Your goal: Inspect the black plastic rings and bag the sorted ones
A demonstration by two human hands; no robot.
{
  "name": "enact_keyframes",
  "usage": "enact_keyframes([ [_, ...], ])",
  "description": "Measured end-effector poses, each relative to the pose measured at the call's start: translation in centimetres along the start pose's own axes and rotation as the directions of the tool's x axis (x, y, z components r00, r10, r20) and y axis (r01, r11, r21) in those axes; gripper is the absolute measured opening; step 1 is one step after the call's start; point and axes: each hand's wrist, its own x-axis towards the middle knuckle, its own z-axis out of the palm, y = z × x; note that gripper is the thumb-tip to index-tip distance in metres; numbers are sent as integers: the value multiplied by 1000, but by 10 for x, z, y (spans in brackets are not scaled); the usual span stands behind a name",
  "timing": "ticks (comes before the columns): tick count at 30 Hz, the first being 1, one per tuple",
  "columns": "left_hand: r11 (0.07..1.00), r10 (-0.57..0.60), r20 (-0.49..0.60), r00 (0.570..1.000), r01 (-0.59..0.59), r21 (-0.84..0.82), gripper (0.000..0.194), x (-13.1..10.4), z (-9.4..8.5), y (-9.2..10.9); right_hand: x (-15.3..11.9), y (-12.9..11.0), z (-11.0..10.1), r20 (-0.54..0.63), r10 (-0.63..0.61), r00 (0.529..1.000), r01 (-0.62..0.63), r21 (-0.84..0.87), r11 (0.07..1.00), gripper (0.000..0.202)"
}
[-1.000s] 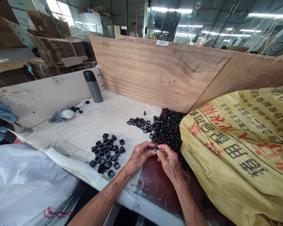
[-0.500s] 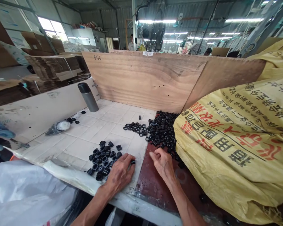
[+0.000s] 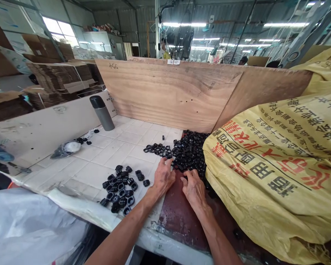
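Note:
My left hand (image 3: 164,175) is at the near left edge of the big heap of small black parts (image 3: 190,149), its fingers bent; the fingertips touch the heap, and whether they hold a part is hidden. My right hand (image 3: 193,187) lies over the dark red board (image 3: 175,209) at the heap's near edge, fingers curled and thumb a little apart, with any part in them too small to make out. Left of my left hand, a looser group of black ring-like parts (image 3: 121,189) rests on the pale tiled surface (image 3: 99,156).
A grey bottle (image 3: 102,114) stands at the back left, near a plastic bag of black parts (image 3: 63,149). The wooden panel (image 3: 165,95) closes off the back. A large yellow sack (image 3: 276,162) bulges in from the right. Beyond the panel is a person (image 3: 164,46).
My left hand has moved from the loose group up and right to the heap, leaving more black parts visible. My right hand has moved slightly forward and right.

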Motion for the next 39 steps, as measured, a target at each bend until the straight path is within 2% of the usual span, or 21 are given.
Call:
enact_keyframes([
  [4,998,59,71,996,-58,-5,33,5,3,-8,1,1,-1,25,52,998,-52,17,998,10],
  [7,991,128,148,981,-121,-56,33,-8,-3,-9,1,5,-2,27,65,998,-67,92,993,15],
  [10,979,175,189,966,-150,-137,35,-26,-7,-10,1,9,-4,44,1,999,-10,189,982,29],
  [12,980,154,184,971,-126,-156,28,-36,-9,-10,0,11,-6,60,-5,998,-9,228,974,29],
  [15,982,127,158,979,-101,-162,21,-43,-10,-9,0,12,-9,85,49,995,-71,272,960,19],
  [20,974,173,102,980,-155,-168,43,-43,-7,-7,1,10,-11,177,164,970,-224,411,883,18],
  [22,974,178,123,976,-157,-166,38,-41,-5,-5,2,10,-11,194,188,963,-259,467,846,20],
  [27,977,131,146,981,-103,-187,24,-40,-8,0,5,11,-12,280,184,942,-309,515,799,26],
  [30,963,64,148,987,-23,-268,23,-39,-16,3,5,9,-12,342,149,928,-340,611,715,31],
  [33,878,-39,226,973,142,-457,23,-38,-23,6,4,7,-11,382,115,917,-368,696,616,33],
  [36,675,-135,326,936,327,-661,22,-36,-26,7,4,6,-13,367,162,916,-393,735,552,32],
  [39,490,-186,378,907,419,-765,27,-34,-25,7,5,3,-17,346,195,918,-395,744,539,29],
])
